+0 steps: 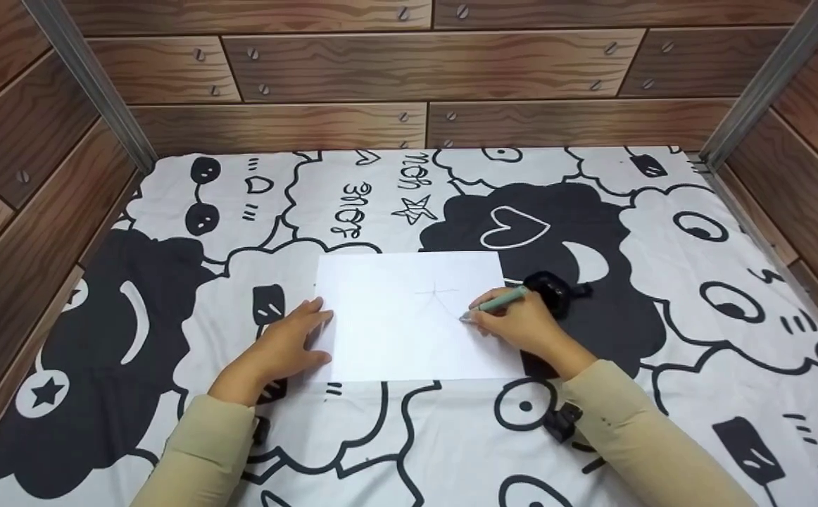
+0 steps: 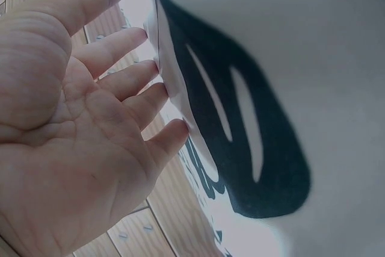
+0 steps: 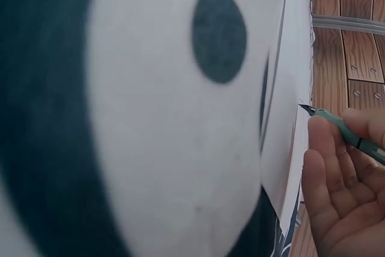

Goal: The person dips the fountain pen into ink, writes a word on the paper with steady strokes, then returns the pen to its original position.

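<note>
A white sheet of paper [image 1: 395, 324] lies on the patterned cloth, with a few thin lines forming a star-like shape on its right half. My right hand [image 1: 518, 320] pinches a green fountain pen [image 1: 500, 301] between thumb and fingers, its nib at the paper by the lower right line. In the right wrist view the dark nib of the pen [image 3: 337, 126] points at the sheet. At the paper's left edge my left hand [image 1: 286, 345] rests with fingers spread, fingertips and thumb touching the sheet. The left wrist view shows the left palm [image 2: 90, 124] holding nothing.
A glossy black object [image 1: 550, 292] of unclear kind sits just beyond the right hand. The black-and-white cartoon cloth [image 1: 353, 443] covers the surface. Wood-patterned walls [image 1: 409, 70] stand at the back and both sides, with grey metal posts [image 1: 92, 81] in the corners.
</note>
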Demonstrator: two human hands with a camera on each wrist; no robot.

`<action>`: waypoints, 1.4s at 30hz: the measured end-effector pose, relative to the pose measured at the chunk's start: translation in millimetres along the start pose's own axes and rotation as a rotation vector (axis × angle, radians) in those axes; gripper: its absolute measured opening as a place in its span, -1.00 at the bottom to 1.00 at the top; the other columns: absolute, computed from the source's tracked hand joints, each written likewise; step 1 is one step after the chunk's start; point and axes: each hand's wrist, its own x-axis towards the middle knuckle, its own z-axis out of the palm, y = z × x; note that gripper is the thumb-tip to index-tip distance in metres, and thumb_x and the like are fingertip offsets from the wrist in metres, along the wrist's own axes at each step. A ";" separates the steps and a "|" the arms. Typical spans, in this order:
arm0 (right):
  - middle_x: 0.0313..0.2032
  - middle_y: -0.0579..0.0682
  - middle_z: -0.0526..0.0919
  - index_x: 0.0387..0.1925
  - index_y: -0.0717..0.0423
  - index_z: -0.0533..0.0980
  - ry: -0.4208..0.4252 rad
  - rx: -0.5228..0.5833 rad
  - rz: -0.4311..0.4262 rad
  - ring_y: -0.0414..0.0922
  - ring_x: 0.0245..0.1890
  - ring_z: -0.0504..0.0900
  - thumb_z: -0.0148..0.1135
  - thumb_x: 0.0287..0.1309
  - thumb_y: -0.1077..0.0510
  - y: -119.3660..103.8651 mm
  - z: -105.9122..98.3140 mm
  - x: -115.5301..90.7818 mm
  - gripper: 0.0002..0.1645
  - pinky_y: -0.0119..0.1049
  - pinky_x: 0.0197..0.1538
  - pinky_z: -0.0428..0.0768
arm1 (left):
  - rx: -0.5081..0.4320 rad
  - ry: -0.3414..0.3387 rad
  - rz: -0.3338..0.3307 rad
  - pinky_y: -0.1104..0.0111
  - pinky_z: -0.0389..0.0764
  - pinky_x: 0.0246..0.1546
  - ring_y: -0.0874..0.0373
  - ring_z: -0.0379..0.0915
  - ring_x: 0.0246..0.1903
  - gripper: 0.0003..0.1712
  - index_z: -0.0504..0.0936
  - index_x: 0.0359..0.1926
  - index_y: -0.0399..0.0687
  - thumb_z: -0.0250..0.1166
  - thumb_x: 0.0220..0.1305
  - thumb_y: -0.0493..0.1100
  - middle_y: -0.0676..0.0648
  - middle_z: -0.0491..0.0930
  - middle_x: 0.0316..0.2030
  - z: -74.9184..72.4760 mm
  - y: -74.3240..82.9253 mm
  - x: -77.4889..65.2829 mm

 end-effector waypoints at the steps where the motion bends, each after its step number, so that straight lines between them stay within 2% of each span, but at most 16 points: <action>1: -0.63 -0.14 0.63 -0.33 0.07 0.67 0.004 0.010 -0.007 -0.21 -0.61 0.57 0.35 0.09 0.14 0.6 -0.5 -0.3 -0.89 -0.41 -0.56 0.49 | 0.000 0.000 0.001 0.05 0.01 0.35 -0.17 -0.08 0.39 -0.28 0.37 0.29 -0.30 0.40 0.10 -0.25 -0.27 0.14 0.38 -0.1 -0.3 0.0; 8: -0.52 -0.08 0.69 -0.30 0.12 0.67 0.017 0.124 0.006 -0.17 -0.50 0.66 0.35 0.10 0.19 2.8 -3.7 -1.9 -0.89 -0.37 -0.46 0.63 | 0.005 -0.001 0.006 0.04 0.02 0.35 -0.18 -0.07 0.39 -0.27 0.37 0.29 -0.30 0.40 0.09 -0.25 -0.29 0.14 0.37 -0.6 -1.2 0.2; 21: -0.44 0.01 0.71 -0.22 0.13 0.66 0.063 0.188 -0.049 -0.15 -0.41 0.68 0.34 0.13 0.17 9.3 -9.0 -2.1 -0.82 -0.34 -0.44 0.64 | -0.010 -0.001 0.004 0.03 0.05 0.34 -0.20 -0.06 0.38 -0.27 0.38 0.28 -0.32 0.41 0.08 -0.26 -0.30 0.14 0.37 1.7 -1.6 -0.1; 27: -0.44 0.05 0.72 -0.19 0.18 0.65 0.130 0.218 -0.100 -0.10 -0.40 0.69 0.35 0.12 0.19 11.9 -10.0 -1.7 -0.79 -0.43 -0.51 0.58 | -0.006 0.001 -0.007 0.03 0.05 0.34 -0.18 -0.07 0.39 -0.27 0.38 0.28 -0.30 0.41 0.07 -0.27 -0.27 0.15 0.38 2.3 -1.4 -0.7; 32: -0.47 0.09 0.71 -0.18 0.26 0.64 0.232 0.234 -0.125 -0.09 -0.47 0.68 0.33 0.11 0.28 5.9 -11.9 -4.3 -0.79 -0.47 -0.62 0.51 | -0.001 0.003 -0.007 0.03 0.04 0.34 -0.18 -0.07 0.39 -0.27 0.38 0.28 -0.29 0.41 0.07 -0.27 -0.27 0.15 0.37 2.0 -0.9 0.0; 39: -0.45 0.23 0.69 -0.22 0.42 0.61 0.328 0.290 -0.219 -0.21 -0.46 0.69 0.30 0.09 0.39 -16.2 -22.8 -11.6 -0.81 -0.53 -0.37 0.58 | 0.002 0.004 -0.004 0.03 0.04 0.34 -0.18 -0.06 0.39 -0.27 0.38 0.28 -0.28 0.41 0.07 -0.26 -0.27 0.15 0.37 1.0 -0.6 1.0; 42: -0.48 0.22 0.68 -0.23 0.42 0.61 0.359 0.301 -0.223 -0.19 -0.49 0.68 0.29 0.10 0.40 -17.1 -25.4 -11.5 -0.83 -0.53 -0.40 0.58 | 0.000 0.001 -0.003 0.03 0.04 0.34 -0.18 -0.07 0.39 -0.27 0.38 0.28 -0.29 0.41 0.07 -0.26 -0.27 0.14 0.38 0.5 -0.2 1.1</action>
